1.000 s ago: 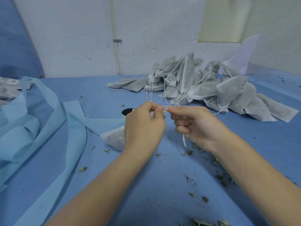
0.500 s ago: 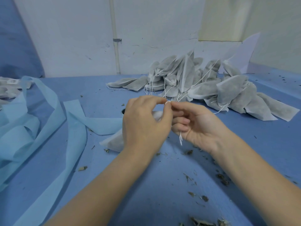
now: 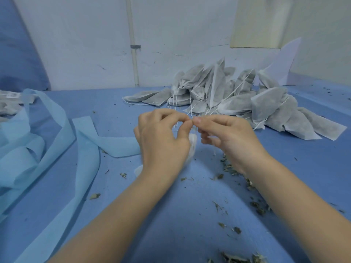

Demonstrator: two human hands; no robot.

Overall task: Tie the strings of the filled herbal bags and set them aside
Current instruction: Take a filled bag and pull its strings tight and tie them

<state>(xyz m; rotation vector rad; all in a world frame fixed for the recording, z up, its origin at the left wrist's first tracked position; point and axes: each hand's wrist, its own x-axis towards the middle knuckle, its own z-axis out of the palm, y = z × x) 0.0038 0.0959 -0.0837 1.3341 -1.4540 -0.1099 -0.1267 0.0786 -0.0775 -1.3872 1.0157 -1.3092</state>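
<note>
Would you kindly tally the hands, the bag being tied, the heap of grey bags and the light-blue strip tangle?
left hand, right hand: 2
bag being tied: 1
heap of grey bags: 1
light-blue strip tangle: 1
Total: 5

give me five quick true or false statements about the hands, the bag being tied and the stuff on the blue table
1. Both hands pinch the thin white string of one bag. True.
2. The heap of grey filled fabric bags lies behind the hands. True.
3. The left hand rests flat on the table. False: it is raised, fingers curled on the string.
4. The light blue fabric strips lie right of the right hand. False: they lie to the left.
5. Dried herb crumbs are scattered on the blue table. True.
</note>
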